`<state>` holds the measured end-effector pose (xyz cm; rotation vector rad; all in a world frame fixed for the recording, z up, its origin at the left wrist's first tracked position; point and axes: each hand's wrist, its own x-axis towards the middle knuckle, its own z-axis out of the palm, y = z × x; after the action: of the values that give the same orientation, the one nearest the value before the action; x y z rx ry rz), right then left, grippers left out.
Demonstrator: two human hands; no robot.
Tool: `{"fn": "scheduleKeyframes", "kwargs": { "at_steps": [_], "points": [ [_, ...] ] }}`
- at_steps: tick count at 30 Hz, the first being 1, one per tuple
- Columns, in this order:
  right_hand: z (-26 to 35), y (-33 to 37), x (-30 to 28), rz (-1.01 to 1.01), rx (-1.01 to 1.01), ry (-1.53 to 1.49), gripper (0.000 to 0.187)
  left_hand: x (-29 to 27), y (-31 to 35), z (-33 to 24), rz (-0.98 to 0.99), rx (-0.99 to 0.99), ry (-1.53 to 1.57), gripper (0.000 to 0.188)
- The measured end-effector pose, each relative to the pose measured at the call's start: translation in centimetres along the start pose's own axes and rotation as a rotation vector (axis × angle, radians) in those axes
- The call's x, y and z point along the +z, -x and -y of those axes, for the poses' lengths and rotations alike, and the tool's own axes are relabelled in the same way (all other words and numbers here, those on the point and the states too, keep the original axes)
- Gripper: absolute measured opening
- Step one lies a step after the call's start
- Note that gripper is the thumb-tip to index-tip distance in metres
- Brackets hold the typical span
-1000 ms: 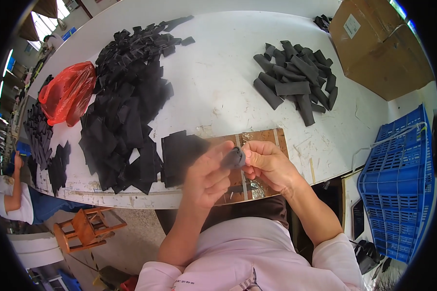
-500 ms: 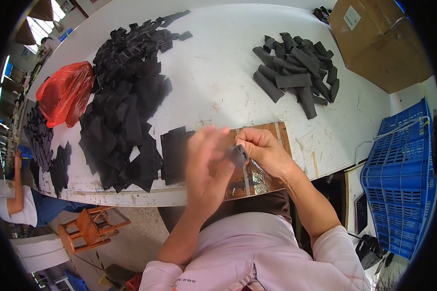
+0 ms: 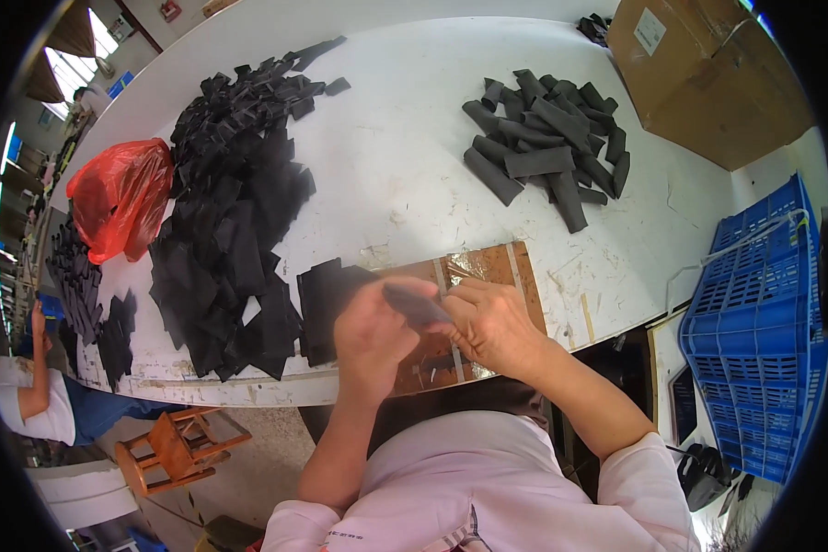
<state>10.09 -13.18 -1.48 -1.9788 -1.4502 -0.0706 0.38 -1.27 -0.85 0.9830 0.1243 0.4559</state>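
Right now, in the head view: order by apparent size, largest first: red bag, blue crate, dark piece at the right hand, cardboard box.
1. Blue crate and cardboard box: too close to rank, fisheye bends both.
2. Red bag.
3. Dark piece, partly covered by the right hand.

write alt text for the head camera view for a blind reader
A right hand holds a small dark piece, with the blurred left hand against it, above a brown board on a white table. Flat black pieces are heaped to the left beside a red bag; dark tubes are piled to the right, near a cardboard box.
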Motion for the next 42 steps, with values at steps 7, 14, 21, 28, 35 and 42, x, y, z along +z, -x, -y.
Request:
{"fn": "scheduleKeyframes", "kwargs": {
  "at_steps": [7,14,21,28,35,42],
  "points": [
    [-0.6,0.9,1.4,-0.187,-0.035,-0.25,0.013,1.4,-2.1,-1.1,0.256,0.235,-0.91,0.017],
    [-1.3,0.8,1.4,-0.031,0.054,-0.23,0.009,1.9,-1.3,-1.2,0.23,0.264,-0.557,0.02],
    [-0.2,0.0,-0.6,0.042,0.055,-0.127,0.009,1.4,-1.5,-1.9,0.29,0.277,-0.206,0.015],
    [-1.0,0.9,1.1,0.02,0.077,-0.185,0.016,1.8,-1.2,-1.8,0.161,0.21,-0.306,0.013],
    [1.6,-1.1,-2.7,0.105,0.055,-0.067,0.021,1.6,-0.4,-2.8,-0.107,0.205,0.219,0.014],
    [0.9,-0.3,-1.2,0.179,0.053,-0.023,0.023,0.1,0.1,-2.2,-0.078,0.146,0.033,0.014]
  ]
}}
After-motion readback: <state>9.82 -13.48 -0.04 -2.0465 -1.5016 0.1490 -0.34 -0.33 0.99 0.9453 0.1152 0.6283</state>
